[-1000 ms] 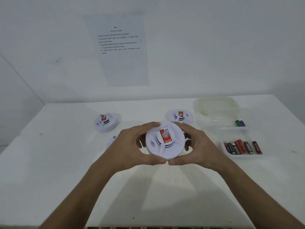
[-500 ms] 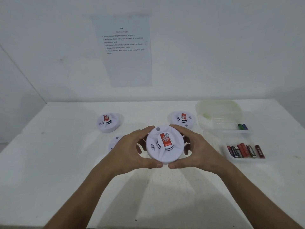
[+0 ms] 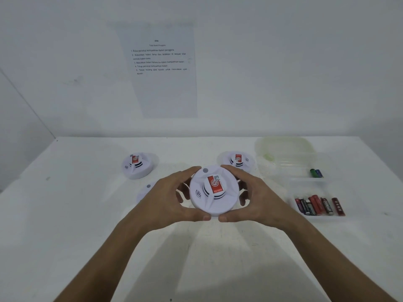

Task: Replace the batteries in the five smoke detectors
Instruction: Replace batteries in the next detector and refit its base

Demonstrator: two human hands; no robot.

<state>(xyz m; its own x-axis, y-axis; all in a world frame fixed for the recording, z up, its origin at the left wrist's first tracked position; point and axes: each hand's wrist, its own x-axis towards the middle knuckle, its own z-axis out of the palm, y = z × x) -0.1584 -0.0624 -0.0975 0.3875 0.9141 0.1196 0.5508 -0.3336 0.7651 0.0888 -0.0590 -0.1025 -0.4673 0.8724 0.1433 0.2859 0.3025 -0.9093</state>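
I see a white table (image 3: 65, 214) with a printed sheet (image 3: 161, 68) on the far wall. My left hand (image 3: 165, 199) and right hand (image 3: 255, 197) each curl fingers and thumb round the rim of a white detector (image 3: 212, 190), held above the table at centre, red label up. Two more detectors sit far left (image 3: 138, 165) and far centre (image 3: 236, 160); a fourth (image 3: 146, 190) is mostly hidden behind my left hand. At right, a clear tub (image 3: 290, 158) holds two batteries (image 3: 316, 173); just nearer, a tray (image 3: 294, 188) holds a row of batteries (image 3: 318, 205).
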